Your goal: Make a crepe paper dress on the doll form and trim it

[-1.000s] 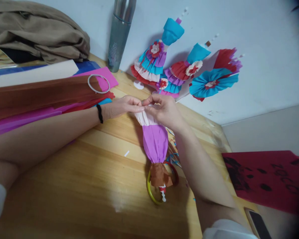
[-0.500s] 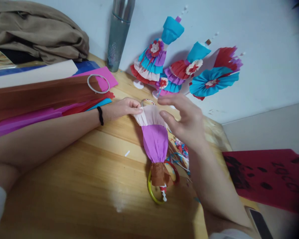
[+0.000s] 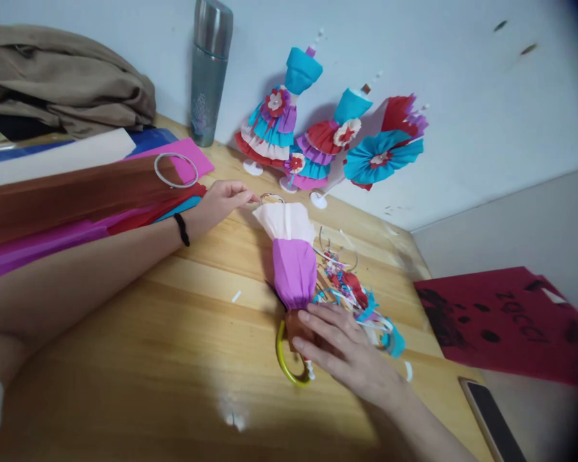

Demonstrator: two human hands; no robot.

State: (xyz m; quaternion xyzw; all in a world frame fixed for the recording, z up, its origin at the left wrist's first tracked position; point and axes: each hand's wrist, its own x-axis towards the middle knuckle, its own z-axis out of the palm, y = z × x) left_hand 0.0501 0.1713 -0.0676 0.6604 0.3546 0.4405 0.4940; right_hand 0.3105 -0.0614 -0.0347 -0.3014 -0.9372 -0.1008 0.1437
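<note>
A small crepe-paper dress lies on the wooden table, with a pale pink frill (image 3: 291, 220), a purple skirt (image 3: 295, 273) and a brown top (image 3: 295, 330). White beads (image 3: 310, 370) stick out at its near end. My right hand (image 3: 349, 350) rests over the brown top with fingers stretched out. My left hand (image 3: 228, 199) is just left of the pink frill, fingers extended, with no paper visibly gripped. Under the top lies a pair of scissors with a yellow handle loop (image 3: 283, 356), partly covered by the dress and hand. A wire ring (image 3: 272, 197) lies behind the frill.
Paper dresses on stands (image 3: 274, 131) line the wall beside a steel bottle (image 3: 209, 77). Crepe sheets (image 3: 77, 186) under a tape ring (image 3: 176, 170) lie left, scraps (image 3: 351, 285) right. A phone (image 3: 491, 417) and red bag (image 3: 501, 327) are at far right.
My right hand has come down from above the frill onto the brown top. My left hand has let go of the frill's edge and moved slightly left. The view has shifted.
</note>
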